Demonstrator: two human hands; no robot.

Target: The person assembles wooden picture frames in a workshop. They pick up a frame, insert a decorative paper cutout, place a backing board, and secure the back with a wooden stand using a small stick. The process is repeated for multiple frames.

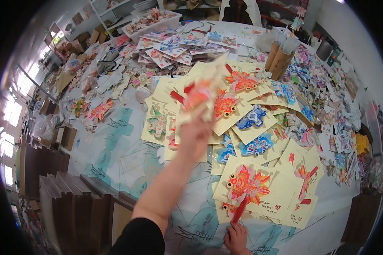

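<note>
The left hand [195,134] is raised over the counter [127,157], fingers closed on a cream card with an orange fish ornament [202,91]. The card is motion-blurred, so how firmly the grip pinches it is hard to judge, but the hand is clearly closed around its lower edge. It hangs above the spread of similar cream cards, over the one bearing an orange-and-red goldfish [224,104] and just left of a blue fish card [252,117].

The right hand [236,238] sits low at the near edge — fingers curled down, pressing on the red tassel [239,210] that trails from the big orange fish card [249,185]. Whether it pinches the tassel or only rests on it, I cannot tell.

The risk, as I judge it: a card held by 1 edge and swung fast could slip or bend, and the dangling ornament could snag the overlapping cards beneath and drag them out of their fan. The 2 cardboard tubes [278,61] stand well apart.
</note>
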